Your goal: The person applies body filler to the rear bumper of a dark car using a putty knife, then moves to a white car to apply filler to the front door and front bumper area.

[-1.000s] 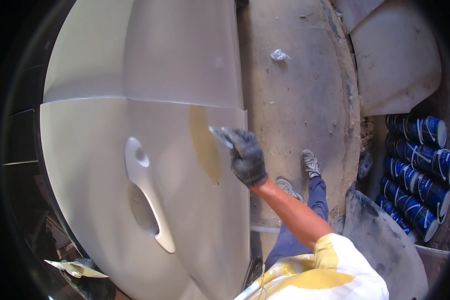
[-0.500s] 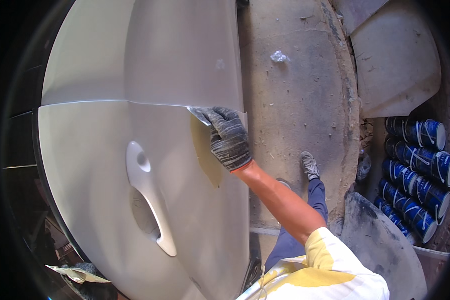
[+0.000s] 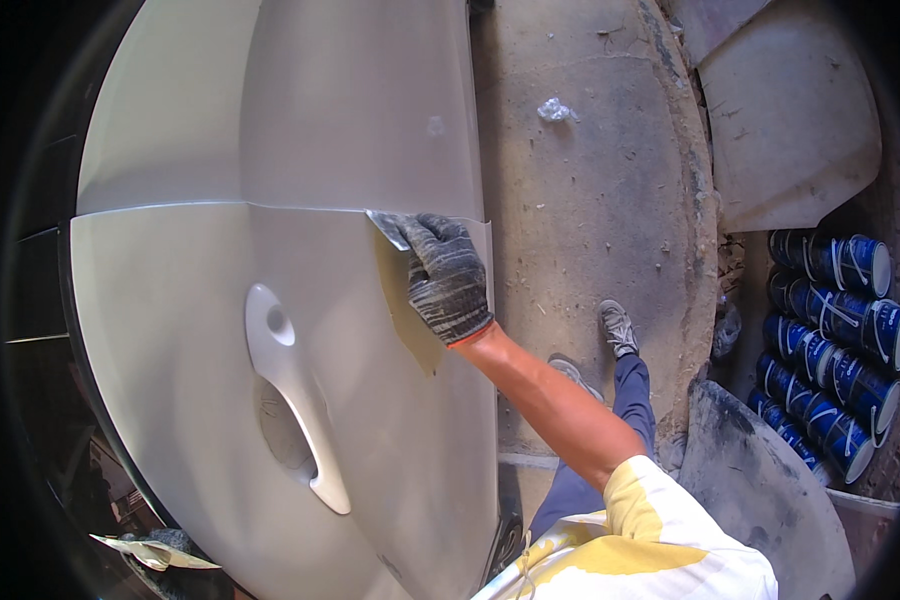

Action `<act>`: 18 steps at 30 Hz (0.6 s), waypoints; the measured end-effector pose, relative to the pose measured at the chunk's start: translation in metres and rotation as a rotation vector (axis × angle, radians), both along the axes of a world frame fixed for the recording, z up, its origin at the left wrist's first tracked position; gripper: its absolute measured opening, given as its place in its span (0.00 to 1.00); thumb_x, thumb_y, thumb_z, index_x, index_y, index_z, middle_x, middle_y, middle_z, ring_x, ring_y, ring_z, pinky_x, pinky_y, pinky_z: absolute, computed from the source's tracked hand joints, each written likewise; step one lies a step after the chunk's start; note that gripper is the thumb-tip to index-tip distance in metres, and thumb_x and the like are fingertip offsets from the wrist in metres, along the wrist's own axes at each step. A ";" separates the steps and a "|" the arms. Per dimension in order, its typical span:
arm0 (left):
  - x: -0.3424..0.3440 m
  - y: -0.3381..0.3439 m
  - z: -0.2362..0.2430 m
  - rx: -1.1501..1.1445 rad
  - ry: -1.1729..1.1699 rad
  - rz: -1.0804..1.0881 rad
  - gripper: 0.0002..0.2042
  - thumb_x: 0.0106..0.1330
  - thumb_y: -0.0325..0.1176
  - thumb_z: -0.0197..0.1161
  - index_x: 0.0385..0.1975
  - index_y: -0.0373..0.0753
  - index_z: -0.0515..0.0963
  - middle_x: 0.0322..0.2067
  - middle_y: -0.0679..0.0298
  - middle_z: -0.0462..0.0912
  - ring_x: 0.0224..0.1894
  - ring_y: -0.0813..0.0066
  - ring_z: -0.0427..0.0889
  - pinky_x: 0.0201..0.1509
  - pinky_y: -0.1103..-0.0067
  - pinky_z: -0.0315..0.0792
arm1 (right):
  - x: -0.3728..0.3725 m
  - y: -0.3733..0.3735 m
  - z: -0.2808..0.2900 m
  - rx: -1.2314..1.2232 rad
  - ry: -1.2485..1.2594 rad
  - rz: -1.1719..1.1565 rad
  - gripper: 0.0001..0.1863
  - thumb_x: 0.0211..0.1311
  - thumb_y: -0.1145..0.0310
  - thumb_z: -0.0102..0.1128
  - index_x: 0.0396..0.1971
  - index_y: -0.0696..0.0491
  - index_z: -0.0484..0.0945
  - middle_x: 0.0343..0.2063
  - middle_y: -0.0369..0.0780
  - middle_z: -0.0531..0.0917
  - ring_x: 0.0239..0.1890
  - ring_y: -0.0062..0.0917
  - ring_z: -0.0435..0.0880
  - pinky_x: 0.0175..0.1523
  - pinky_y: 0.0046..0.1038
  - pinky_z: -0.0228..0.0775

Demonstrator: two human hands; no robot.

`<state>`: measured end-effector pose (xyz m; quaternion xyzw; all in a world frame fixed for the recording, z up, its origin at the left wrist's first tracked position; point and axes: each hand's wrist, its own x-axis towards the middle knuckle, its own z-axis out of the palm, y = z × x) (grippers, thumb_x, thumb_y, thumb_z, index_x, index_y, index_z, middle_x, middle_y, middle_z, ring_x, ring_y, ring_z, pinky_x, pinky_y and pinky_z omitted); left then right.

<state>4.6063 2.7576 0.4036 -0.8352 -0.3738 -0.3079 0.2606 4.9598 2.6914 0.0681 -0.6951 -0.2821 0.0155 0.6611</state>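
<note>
My right hand [image 3: 450,280], in a dark grey knit glove with an orange cuff, pinches a thin metal putty knife [image 3: 388,229]. Its blade rests on the beige car door panel [image 3: 210,400], by the seam to the neighbouring panel. Below the blade runs a long olive-tan patch of putty [image 3: 410,335], partly hidden by the glove. Left of it is the pale door handle [image 3: 305,420]. At the lower left rim my left hand [image 3: 180,545], dark-gloved and mostly hidden, holds a thin plate [image 3: 155,552] smeared with cream-coloured paste.
Stacked blue paint cans [image 3: 840,310] stand at the right. A loose grey panel [image 3: 770,490] leans near my right side, with another pale panel [image 3: 790,120] farther off. Crumpled white plastic [image 3: 555,110] lies on the dusty concrete floor [image 3: 590,200].
The view has shifted slightly. My right hand and the putty knife stay at nearly the same spot on the door; more of one shoe shows beside the forearm.
</note>
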 end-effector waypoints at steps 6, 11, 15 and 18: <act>0.008 -0.002 -0.003 -0.057 -0.110 -0.011 0.13 0.61 0.32 0.62 0.42 0.33 0.72 0.38 0.59 0.76 0.38 0.67 0.76 0.41 0.79 0.71 | 0.000 0.002 -0.002 0.010 0.003 0.003 0.24 0.46 0.80 0.51 0.47 0.48 0.78 0.41 0.41 0.80 0.44 0.37 0.76 0.48 0.34 0.71; 0.019 0.000 -0.004 -0.114 -0.212 -0.018 0.11 0.61 0.32 0.61 0.40 0.33 0.73 0.36 0.60 0.77 0.35 0.68 0.76 0.38 0.80 0.71 | -0.002 -0.001 -0.003 -0.025 -0.029 0.049 0.25 0.47 0.83 0.52 0.48 0.49 0.78 0.43 0.41 0.80 0.45 0.36 0.77 0.50 0.33 0.71; 0.033 -0.005 -0.008 -0.173 -0.351 -0.031 0.10 0.62 0.32 0.61 0.38 0.34 0.74 0.33 0.60 0.77 0.32 0.69 0.77 0.36 0.80 0.72 | -0.011 -0.012 -0.006 0.025 0.016 0.128 0.28 0.44 0.87 0.52 0.48 0.50 0.77 0.44 0.42 0.80 0.46 0.38 0.77 0.50 0.34 0.71; 0.053 0.000 -0.015 -0.233 -0.501 -0.051 0.09 0.62 0.33 0.61 0.37 0.34 0.74 0.32 0.61 0.78 0.30 0.70 0.77 0.34 0.80 0.72 | -0.015 -0.009 -0.011 0.083 -0.057 0.018 0.23 0.40 0.84 0.54 0.42 0.54 0.78 0.39 0.44 0.79 0.40 0.40 0.77 0.44 0.36 0.72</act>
